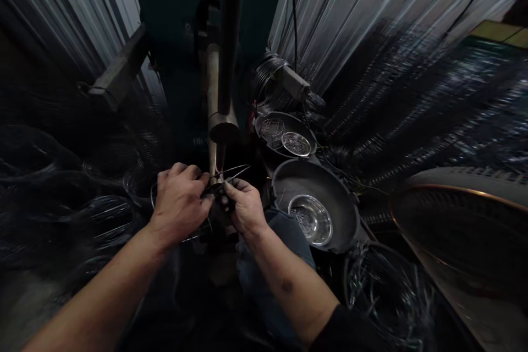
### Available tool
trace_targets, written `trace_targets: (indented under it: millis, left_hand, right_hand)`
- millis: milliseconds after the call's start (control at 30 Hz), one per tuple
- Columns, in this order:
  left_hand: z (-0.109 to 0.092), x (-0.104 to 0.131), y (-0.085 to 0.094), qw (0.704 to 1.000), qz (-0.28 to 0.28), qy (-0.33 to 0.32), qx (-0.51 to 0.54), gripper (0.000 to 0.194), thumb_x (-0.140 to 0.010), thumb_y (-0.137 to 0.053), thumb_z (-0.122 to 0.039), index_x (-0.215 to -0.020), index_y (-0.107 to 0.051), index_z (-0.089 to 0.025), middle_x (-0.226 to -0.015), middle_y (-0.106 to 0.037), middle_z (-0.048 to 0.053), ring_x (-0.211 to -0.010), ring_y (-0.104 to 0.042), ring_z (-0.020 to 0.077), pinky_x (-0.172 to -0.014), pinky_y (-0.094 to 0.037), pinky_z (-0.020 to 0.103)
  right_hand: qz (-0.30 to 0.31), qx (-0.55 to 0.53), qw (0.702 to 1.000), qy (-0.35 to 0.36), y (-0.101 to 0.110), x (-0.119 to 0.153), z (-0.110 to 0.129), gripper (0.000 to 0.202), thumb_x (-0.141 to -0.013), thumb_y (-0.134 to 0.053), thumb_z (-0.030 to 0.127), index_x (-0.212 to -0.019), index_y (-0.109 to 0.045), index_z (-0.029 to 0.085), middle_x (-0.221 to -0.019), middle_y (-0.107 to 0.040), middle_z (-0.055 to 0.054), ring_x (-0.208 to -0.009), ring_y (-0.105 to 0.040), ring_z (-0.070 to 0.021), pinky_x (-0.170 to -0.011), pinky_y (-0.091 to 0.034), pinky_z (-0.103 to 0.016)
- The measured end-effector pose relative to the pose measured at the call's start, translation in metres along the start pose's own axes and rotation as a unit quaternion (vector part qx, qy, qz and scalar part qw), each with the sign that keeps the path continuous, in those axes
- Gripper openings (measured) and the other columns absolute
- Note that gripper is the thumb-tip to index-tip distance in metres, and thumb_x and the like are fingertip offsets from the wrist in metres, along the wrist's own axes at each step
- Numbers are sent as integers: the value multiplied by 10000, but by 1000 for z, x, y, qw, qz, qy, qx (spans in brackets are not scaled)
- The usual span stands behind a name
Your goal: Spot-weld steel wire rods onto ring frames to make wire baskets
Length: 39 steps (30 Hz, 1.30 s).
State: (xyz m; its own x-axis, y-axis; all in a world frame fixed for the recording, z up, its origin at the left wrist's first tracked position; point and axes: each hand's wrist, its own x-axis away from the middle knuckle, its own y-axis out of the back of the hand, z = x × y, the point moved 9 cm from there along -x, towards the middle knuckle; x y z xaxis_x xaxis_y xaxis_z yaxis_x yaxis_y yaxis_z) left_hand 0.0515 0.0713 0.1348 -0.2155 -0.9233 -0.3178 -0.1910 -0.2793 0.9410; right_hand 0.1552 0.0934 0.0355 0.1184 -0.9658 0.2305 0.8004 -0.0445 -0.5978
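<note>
My left hand [179, 198] is closed, its fingers bent around a thin wire frame [210, 224]. Most of the frame is hidden under the hand; only curved bits show at its edges. My right hand [246, 206] pinches a thin metal wire [238, 168] between thumb and fingertips, close to my left fingers. Both hands meet at the lower tip of a machine with metal rods [213, 82]. A thick upright rod [227, 38] with a round collar [224, 127] comes down just above them. The fingers cover the exact point of contact.
Right of my knee, a dark round pan [284, 176] holds a shiny metal bowl [325, 225] of small metal pieces. Behind it stands another pan [264, 135] with a dish and wire rounds. Wire coils [268, 80], a large round rim [474, 192] and blurred wire goods [103, 220] surround me.
</note>
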Motion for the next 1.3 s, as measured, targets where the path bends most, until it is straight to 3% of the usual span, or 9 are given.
trace_targets:
  millis: [400,567,800,1067,1200,1300]
  left_hand:
    - [7,-20,-4,996,84,6,25,223,-744,-562,-328,-812,-733,-202,-963,-643,92,-982,-514,313,-759,-359,456]
    - [8,-22,-4,994,101,11,34,249,-760,-544,-362,-793,-739,-213,-920,-634,88,-963,-514,309,-769,-352,457]
    - [17,-32,-6,992,118,45,13,316,-751,-553,-392,-922,-758,-223,-1039,-637,102,-1064,-495,344,-807,-360,474]
    - [24,-37,-7,988,140,72,-4,317,-739,-558,-405,-921,-755,-237,-1043,-645,85,-1082,-501,339,-831,-373,462]
    - [23,-36,-8,987,141,76,1,318,-755,-540,-423,-933,-751,-264,-1054,-647,75,-1086,-497,326,-855,-365,458]
    - [21,-34,-6,988,134,73,-9,333,-751,-545,-443,-940,-748,-260,-1083,-642,82,-1110,-489,329,-877,-370,465]
  right_hand:
    - [-10,-28,999,-27,-8,-2,1,241,-590,-808,243,-654,-602,135,-548,-579,34,-404,-426,-43,-348,-302,-157]
    - [-8,-18,999,-38,-5,1,-1,255,-630,-801,281,-712,-603,144,-576,-589,31,-421,-456,-58,-377,-326,-175]
    - [-5,60,997,-53,6,23,-31,320,-539,-815,301,-790,-678,157,-647,-640,29,-586,-553,-92,-583,-431,-217]
    - [-8,117,991,-56,14,36,-49,315,-552,-778,344,-796,-672,174,-675,-631,30,-616,-524,-109,-588,-400,-237]
    - [-16,131,990,-58,29,36,-56,317,-570,-758,367,-802,-654,177,-648,-612,25,-550,-478,-100,-503,-345,-222]
    - [-81,124,988,-49,64,35,-67,324,-562,-757,319,-825,-622,185,-624,-580,39,-524,-467,-95,-451,-314,-202]
